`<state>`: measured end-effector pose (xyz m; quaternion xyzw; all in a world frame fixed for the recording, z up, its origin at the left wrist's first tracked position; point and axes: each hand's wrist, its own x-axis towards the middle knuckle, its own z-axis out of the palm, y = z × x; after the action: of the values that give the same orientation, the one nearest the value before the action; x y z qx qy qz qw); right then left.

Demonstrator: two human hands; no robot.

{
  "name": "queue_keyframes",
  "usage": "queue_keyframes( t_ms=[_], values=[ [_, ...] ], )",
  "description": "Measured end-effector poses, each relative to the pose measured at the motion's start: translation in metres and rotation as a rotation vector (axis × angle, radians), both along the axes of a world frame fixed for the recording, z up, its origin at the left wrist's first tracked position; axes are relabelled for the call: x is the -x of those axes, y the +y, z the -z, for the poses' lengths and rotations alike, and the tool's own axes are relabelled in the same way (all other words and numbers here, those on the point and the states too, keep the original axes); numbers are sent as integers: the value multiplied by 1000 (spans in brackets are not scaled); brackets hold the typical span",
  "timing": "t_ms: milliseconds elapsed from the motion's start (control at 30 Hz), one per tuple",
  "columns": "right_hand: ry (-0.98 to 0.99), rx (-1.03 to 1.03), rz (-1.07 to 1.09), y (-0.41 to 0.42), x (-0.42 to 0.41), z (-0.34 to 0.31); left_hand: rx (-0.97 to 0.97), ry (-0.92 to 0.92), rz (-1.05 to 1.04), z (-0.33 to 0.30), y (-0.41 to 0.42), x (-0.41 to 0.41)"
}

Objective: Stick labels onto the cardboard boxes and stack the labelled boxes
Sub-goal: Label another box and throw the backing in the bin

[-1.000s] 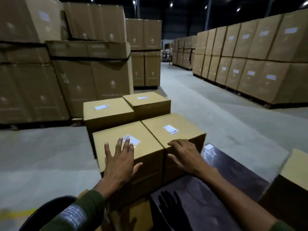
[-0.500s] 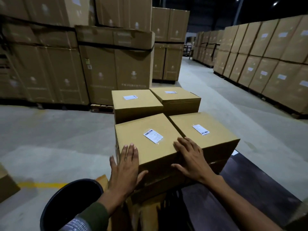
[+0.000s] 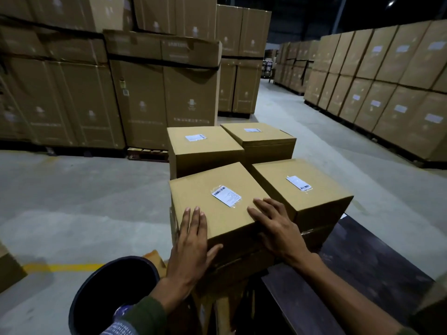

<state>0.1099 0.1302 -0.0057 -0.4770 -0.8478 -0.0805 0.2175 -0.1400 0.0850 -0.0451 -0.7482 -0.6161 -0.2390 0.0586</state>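
The print on the white barcode label (image 3: 226, 196) stuck to the top of the near-left brown cardboard box (image 3: 212, 206) was too small to read, and whatever that box sat on was mostly lost in shadow under it. The person's forearms ran out of the bottom edge, and a dark round plastic bin (image 3: 96, 288) at the near left was cut off there too, its inside black. The left hand (image 3: 191, 247) lay flat on the box's near-left corner, fingers straight and close together, thumb spread down the near face. The right hand (image 3: 275, 228) rested on the near-right corner, fingers loosely bent over the edge, gripping nothing. Against half a second before, both hands sat at the same corners and the four boxes kept their arrangement; only the viewpoint had drifted slightly. Just beside it on the right stood a second labelled brown box (image 3: 302, 189), and behind them two more labelled boxes, the far-left one (image 3: 203, 148) and the far-right one (image 3: 261, 139), all four touching in a square. A dark wooden tabletop (image 3: 362, 267) stretched along the near right. Tall strapped cartons (image 3: 96, 93) walled off the far left, and rows of labelled cartons (image 3: 387, 93) lined the right side of the grey concrete floor (image 3: 72, 201), where a yellow painted line (image 3: 65, 267) ran at the near left.
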Motion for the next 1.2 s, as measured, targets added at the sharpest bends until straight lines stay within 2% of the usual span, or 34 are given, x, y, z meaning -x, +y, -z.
queue_keyframes(
  t_ms=[233,500,700,933,1100,1200],
  values=[
    [58,-25,15,-58,9,5,-51,92,42,-14,-44,15],
    [78,-44,93,-161,3,18,-42,172,119,-18,-133,17],
    [129,-69,220,-252,-13,28,-80,209,293,-25,-193,5],
    [128,-142,429,-341,-65,7,-169,184,512,-38,-221,-58],
    [116,-153,645,-383,-108,1,-218,168,716,-42,-211,-125],
    [123,-142,772,-399,-130,2,-176,143,866,-37,-195,-166]
  ],
)
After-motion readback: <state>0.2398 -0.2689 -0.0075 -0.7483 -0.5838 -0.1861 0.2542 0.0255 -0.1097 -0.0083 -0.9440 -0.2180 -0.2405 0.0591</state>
